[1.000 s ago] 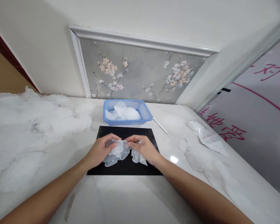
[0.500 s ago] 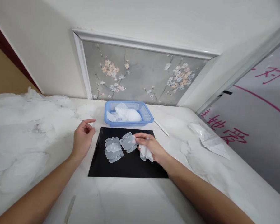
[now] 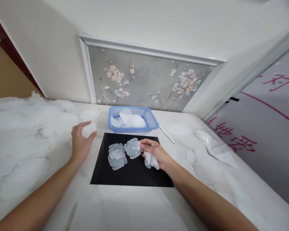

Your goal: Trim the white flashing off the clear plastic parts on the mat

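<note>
My left hand (image 3: 83,139) is over the left side of the table, thumb and forefinger spread apart. A pale rounded piece (image 3: 89,129) shows between them; whether they touch it is unclear. Over the black mat (image 3: 130,176), my right hand (image 3: 154,150) pinches the edge of a flat translucent plastic piece (image 3: 132,148) with notched corners and small round studs. Tucked under its curled fingers is a white, folded-looking bundle (image 3: 151,159), too blurred to name. Left of the pinched piece, two similar plastic pieces (image 3: 117,162) overlap on the mat.
Behind the mat stands a blue basket (image 3: 135,130) with white and translucent pieces inside. A thin white strip (image 3: 167,134) lies at its right. White, filmy material (image 3: 19,128) spreads across the left of the table. A clear plastic bag (image 3: 219,149) lies right, near a panel with pink writing.
My left hand has opened from a pinch and shifted slightly left, and the pale piece now shows between its fingers. My right hand keeps its grip in nearly the same place.
</note>
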Motion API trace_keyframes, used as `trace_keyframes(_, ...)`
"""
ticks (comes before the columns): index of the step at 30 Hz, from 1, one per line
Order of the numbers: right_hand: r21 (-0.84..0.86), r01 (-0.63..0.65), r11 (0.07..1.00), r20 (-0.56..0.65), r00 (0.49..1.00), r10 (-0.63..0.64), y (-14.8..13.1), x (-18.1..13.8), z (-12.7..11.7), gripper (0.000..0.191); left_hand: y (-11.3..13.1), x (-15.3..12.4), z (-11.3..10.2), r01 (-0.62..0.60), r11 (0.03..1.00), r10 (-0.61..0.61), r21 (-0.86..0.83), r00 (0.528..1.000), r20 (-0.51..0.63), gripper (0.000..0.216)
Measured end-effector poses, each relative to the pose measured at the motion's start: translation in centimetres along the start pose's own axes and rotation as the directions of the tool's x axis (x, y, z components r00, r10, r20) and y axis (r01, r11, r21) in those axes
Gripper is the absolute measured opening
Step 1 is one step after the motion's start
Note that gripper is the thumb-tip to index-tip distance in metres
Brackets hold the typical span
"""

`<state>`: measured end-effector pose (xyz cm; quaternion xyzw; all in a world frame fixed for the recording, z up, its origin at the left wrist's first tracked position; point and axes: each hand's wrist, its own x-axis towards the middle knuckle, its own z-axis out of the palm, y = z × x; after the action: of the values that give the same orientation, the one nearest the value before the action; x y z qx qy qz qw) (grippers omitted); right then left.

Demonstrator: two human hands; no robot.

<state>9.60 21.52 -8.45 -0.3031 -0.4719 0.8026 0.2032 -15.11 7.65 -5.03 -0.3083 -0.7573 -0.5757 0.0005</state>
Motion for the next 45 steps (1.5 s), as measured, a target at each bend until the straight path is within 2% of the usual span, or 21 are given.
trace_keyframes(1,-0.017,-0.001,1.0,0.0,1.0,0.001,-0.2,0.0,0.0,0.034,0.1,-0.2,0.1,0.02,1.0,-0.02,-0.001,0.996,0.085,0.024)
trace_keyframes(3,-0.065,0.011,0.998,-0.03,0.999,-0.013,-1.2,0.1,-0.5,0.035,0.2,-0.6,0.3,0.052,0.999,-0.05,-0.002,0.967,0.248,0.019)
trace_keyframes(6,-0.142,0.118,0.983,-0.216,0.965,-0.147,-3.7,0.3,-2.3,0.037,0.1,-1.3,0.8,-0.106,0.988,0.047,0.111,0.899,0.436,0.023)
trace_keyframes(9,-0.204,0.256,0.945,-0.499,0.803,-0.326,-6.0,0.6,-5.6,0.038,0.0,-2.3,1.2,-0.28,0.926,0.078,0.251,0.796,0.6,0.03)
trace_keyframes(12,-0.295,0.24,0.925,-0.679,0.629,-0.379,-7.1,0.9,-9.2,0.037,0.3,-3.1,1.5,-0.344,0.861,0.015,0.374,0.753,0.658,0.035)
trace_keyframes(16,-0.389,0.172,0.905,-0.741,0.525,-0.418,-7.0,1.3,-12.8,0.032,0.8,-3.6,1.8,-0.267,0.921,-0.021,0.283,0.693,0.721,0.033)
trace_keyframes(20,-0.495,0.136,0.858,-0.755,0.421,-0.502,-6.5,1.3,-12.9,0.033,1.0,-4.0,2.0,-0.104,0.984,-0.047,0.147,0.638,0.769,0.037)
trace_keyframes(21,-0.527,0.144,0.838,-0.726,0.436,-0.532,-6.4,1.2,-12.1,0.033,1.0,-4.2,2.0,-0.078,0.989,-0.048,0.124,0.627,0.777,0.039)
trace_keyframes(22,-0.548,0.16,0.821,-0.676,0.493,-0.547,-6.2,1.0,-11.1,0.032,1.1,-4.3,2.0,-0.062,0.993,-0.04,0.099,0.618,0.785,0.042)
trace_keyframes(23,-0.559,0.183,0.809,-0.594,0.593,-0.544,-5.9,0.7,-9.7,0.031,1.2,-4.5,2.0,-0.053,0.996,-0.025,0.071,0.608,0.793,0.045)
trace_keyframes(24,-0.545,0.21,0.812,-0.474,0.722,-0.504,-5.4,0.3,-8.1,0.032,1.3,-4.6,2.0,-0.048,0.998,-0.006,0.043,0.601,0.799,0.048)
trace_keyframes(25,-0.488,0.21,0.847,-0.335,0.851,-0.404,-4.8,0.0,-6.3,0.035,1.4,-4.8,2.0,-0.046,0.999,0.016,0.014,0.592,0.806,0.05)
trace_keyframes(26,-0.433,0.195,0.88,-0.184,0.937,-0.298,-4.0,-0.4,-4.5,0.038,1.4,-5.0,2.1,-0.044,0.999,0.036,-0.013,0.585,0.81,0.052)
trace_keyframes(27,-0.407,0.171,0.897,-0.041,0.978,-0.205,-3.2,-0.6,-2.7,0.043,1.4,-5.2,2.1,-0.041,0.999,0.052,-0.035,0.58,0.813,0.054)
trace_keyframes(30,-0.372,0.155,0.915,0.146,0.984,-0.107,-0.7,-0.7,1.3,0.048,1.1,-5.6,2.6,-0.024,0.996,0.08,-0.082,0.581,0.81,0.054)
trace_keyframes(33,-0.372,0.153,0.915,0.143,0.984,-0.106,0.5,-0.4,2.7,0.035,0.7,-5.3,2.8,0.068,0.992,0.047,-0.111,0.605,0.795,0.056)
trace_keyframes(34,-0.356,0.146,0.923,0.121,0.987,-0.109,0.6,-0.3,2.7,0.033,0.5,-5.1,2.8,0.125,0.985,0.018,-0.115,0.595,0.803,0.058)
trace_keyframes(38,-0.237,0.06,0.97,0.092,0.995,-0.039,-0.1,-0.1,1.9,0.034,0.4,-4.0,2.2,0.328,0.941,-0.089,-0.087,0.486,0.87,0.062)
trace_keyframes(39,-0.208,0.034,0.978,0.094,0.995,-0.014,-0.2,-0.1,1.7,0.035,0.5,-3.8,2.0,0.342,0.937,-0.109,-0.073,0.483,0.869,0.06)
trace_keyframes(43,-0.133,-0.034,0.991,0.077,0.996,0.045,-0.4,0.1,1.2,0.037,1.0,-3.5,1.6,0.336,0.942,-0.178,-0.02,0.548,0.817,0.051)
trace_keyframes(45,-0.113,-0.049,0.992,0.07,0.996,0.057,-0.3,0.2,0.9,0.037,1.3,-3.4,1.6,0.363,0.932,-0.215,-0.004,0.56,0.8,0.049)
